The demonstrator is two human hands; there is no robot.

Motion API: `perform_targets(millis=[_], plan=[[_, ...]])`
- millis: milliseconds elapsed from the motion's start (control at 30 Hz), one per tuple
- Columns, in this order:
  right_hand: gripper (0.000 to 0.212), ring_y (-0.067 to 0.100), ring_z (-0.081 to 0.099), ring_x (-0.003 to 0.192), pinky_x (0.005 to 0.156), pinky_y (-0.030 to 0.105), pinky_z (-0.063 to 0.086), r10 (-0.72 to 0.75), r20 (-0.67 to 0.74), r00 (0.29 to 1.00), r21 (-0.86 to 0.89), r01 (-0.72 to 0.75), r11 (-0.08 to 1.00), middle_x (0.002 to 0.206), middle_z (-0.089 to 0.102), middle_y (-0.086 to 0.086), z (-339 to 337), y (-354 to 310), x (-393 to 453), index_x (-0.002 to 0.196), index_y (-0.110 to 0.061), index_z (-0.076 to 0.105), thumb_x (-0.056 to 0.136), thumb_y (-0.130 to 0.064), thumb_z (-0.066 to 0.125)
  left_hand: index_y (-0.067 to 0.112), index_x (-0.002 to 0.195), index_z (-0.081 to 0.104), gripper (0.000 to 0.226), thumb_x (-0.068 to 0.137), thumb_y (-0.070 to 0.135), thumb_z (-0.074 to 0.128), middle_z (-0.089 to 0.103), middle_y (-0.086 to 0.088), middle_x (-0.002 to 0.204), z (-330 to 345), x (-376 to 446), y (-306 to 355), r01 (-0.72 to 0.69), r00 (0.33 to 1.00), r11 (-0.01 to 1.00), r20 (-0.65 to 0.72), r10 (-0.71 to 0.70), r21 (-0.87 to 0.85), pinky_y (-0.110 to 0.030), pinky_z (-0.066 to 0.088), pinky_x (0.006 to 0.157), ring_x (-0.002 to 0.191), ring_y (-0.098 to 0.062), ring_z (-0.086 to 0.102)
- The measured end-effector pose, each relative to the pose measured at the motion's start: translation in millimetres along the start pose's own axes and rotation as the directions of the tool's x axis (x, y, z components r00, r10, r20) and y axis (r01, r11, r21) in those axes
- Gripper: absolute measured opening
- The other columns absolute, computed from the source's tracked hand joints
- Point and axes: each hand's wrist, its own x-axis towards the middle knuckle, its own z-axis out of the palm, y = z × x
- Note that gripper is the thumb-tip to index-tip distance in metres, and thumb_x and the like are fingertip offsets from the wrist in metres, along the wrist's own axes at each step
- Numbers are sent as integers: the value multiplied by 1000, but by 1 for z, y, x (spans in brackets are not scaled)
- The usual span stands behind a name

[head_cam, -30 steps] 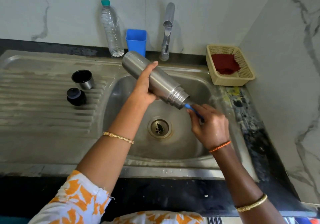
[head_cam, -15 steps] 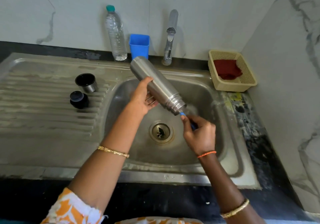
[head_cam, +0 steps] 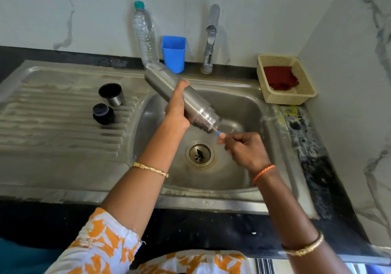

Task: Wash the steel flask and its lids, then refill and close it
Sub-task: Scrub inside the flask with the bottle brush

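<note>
My left hand grips the steel flask around its middle and holds it tilted over the sink basin, mouth pointing down to the right. My right hand is closed on a blue brush handle whose thin stem enters the flask's mouth; the brush head is hidden inside. On the draining board to the left stand the steel cup lid, open side up, and the black inner stopper just in front of it.
A clear plastic water bottle and a blue tumbler stand at the back wall beside the tap. A beige basket holding a red cloth sits at the right corner. The drain lies below my hands.
The brush handle has slid deeper into the flask, so less blue shows and my right hand sits closer to the mouth. My left hand keeps its grip on the flask.
</note>
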Motion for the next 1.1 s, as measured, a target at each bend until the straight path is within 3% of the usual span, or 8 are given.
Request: perform_targets(millis=[133, 233, 400, 467, 567, 767, 1000, 1100], plan=[[26, 6, 26, 31, 35, 13, 19, 139, 138, 981, 202, -165, 965, 45, 40, -2, -6, -8, -5, 71, -8, 69, 91, -21, 59, 10, 116, 52, 58, 71, 35, 79, 63, -14, 107, -2, -2, 2, 8, 999, 999, 40, -6, -35, -51, 53, 89, 98, -30, 64], [26, 6, 23, 31, 36, 11, 17, 190, 243, 951, 211, -243, 947, 49, 36, 0, -36, -7, -12, 72, -6, 69, 90, -22, 59, 11, 122, 48, 60, 74, 34, 77, 62, -15, 109, -6, -1, 15, -24, 999, 992, 42, 30, -122, -51, 54, 86, 98, -30, 63], [19, 6, 24, 30, 35, 13, 16, 220, 181, 959, 161, -249, 955, 51, 38, 3, -22, -23, 1, 79, 0, 67, 87, -17, 62, 10, 112, 52, 45, 79, 33, 73, 63, -14, 98, 9, -8, -2, 1, 994, 997, 113, 8, -78, -50, 55, 84, 91, -30, 64], [17, 5, 24, 28, 35, 12, 14, 236, 145, 961, 170, -260, 951, 51, 38, 3, -11, -28, -1, 84, -1, 66, 86, -17, 62, 8, 109, 55, 42, 81, 34, 70, 62, -13, 90, 14, -6, -7, 9, 991, 999, 134, -5, -32, -45, 56, 74, 83, -29, 64], [24, 4, 24, 28, 34, 11, 15, 204, 181, 962, 247, -246, 937, 50, 37, 1, -12, -23, -7, 74, -6, 66, 92, -21, 58, 9, 111, 56, 46, 78, 36, 72, 63, -11, 89, 15, -1, -4, -17, 991, 1000, 130, 19, -11, -40, 56, 68, 83, -27, 64], [26, 4, 22, 30, 35, 11, 15, 172, 200, 965, 242, -219, 945, 50, 36, -1, -46, -17, -22, 76, -7, 66, 94, -22, 55, 10, 98, 54, 36, 79, 35, 72, 63, -11, 93, 25, -11, 8, -16, 981, 998, 192, 28, -65, -47, 54, 85, 89, -28, 64], [30, 3, 19, 30, 33, 9, 14, 248, 285, 926, 367, -344, 864, 48, 33, -3, -23, -31, -13, 79, -5, 60, 97, -23, 47, 5, 124, 52, 62, 74, 35, 73, 61, -13, 96, 22, -7, -7, -24, 939, 999, 343, 38, -43, -43, 56, 75, 86, -27, 64], [30, 3, 20, 31, 32, 11, 14, 244, 251, 937, 403, -330, 853, 49, 33, -3, -24, -26, -19, 77, -5, 60, 97, -24, 48, 9, 121, 53, 52, 77, 32, 71, 63, -11, 100, 14, -3, -3, -4, 923, 999, 384, -13, 44, -46, 54, 87, 95, -26, 63]])
